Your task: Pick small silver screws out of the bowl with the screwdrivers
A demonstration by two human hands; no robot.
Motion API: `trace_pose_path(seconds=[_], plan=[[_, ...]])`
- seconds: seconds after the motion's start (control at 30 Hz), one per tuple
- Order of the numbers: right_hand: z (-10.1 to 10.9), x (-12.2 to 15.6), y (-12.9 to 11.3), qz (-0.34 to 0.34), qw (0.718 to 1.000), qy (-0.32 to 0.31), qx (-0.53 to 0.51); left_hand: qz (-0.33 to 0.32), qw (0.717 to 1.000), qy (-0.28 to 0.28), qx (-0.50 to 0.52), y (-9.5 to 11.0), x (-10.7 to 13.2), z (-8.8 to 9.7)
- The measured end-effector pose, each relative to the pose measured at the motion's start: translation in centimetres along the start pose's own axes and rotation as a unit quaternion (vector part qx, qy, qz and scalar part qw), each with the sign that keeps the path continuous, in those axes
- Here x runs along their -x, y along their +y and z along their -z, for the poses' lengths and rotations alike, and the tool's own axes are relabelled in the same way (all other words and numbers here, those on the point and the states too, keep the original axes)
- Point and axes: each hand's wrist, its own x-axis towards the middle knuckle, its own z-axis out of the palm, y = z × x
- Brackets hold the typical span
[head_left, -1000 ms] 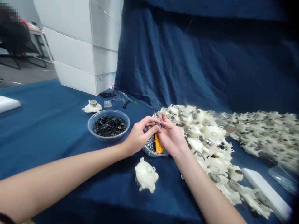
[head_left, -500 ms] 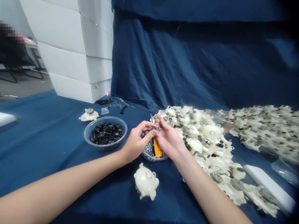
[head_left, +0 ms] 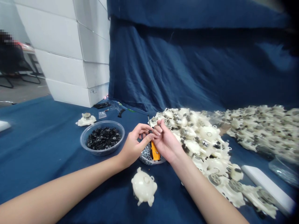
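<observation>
My left hand [head_left: 135, 143] is closed in a pinch, with a small black part [head_left: 150, 131] between thumb and fingers. Right beside it, my right hand [head_left: 167, 143] has its fingers curled over the palm, where screws lay a moment ago; the fingers hide them now. Below both hands stands a clear bowl [head_left: 149, 162] of small metal screws. A screwdriver with an orange handle [head_left: 154, 151] rests in that bowl, its shaft pointing up behind my fingers. Nearer me, a cream plastic housing [head_left: 144, 186] lies on the blue cloth.
A clear bowl [head_left: 82, 143] of black parts stands at left, a cream assembly [head_left: 86, 119] behind it. Heaped cream assemblies [head_left: 207, 133] fill the right, near a white foam block [head_left: 267, 188]. White boxes [head_left: 67, 68] are stacked at the back left.
The fingers of my right hand have curled in over the screws that showed on its open palm. My left hand stays close beside it. The whole view has shifted slightly.
</observation>
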Motion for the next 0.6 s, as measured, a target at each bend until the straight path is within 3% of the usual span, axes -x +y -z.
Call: trace_pose_path(seconds=[0.3, 0.6], plan=[[-0.02, 0.33, -0.19, -0.031, 0.999, -0.008, 0.0, -0.007, 1.0, 0.014, -0.018, -0.07, -0.02, 0.04], [0.19, 0.16, -0.03, -0.022, 0.998, -0.041, 0.032, 0.013, 0.997, -0.006, 0.074, -0.1, 0.16, -0.13]])
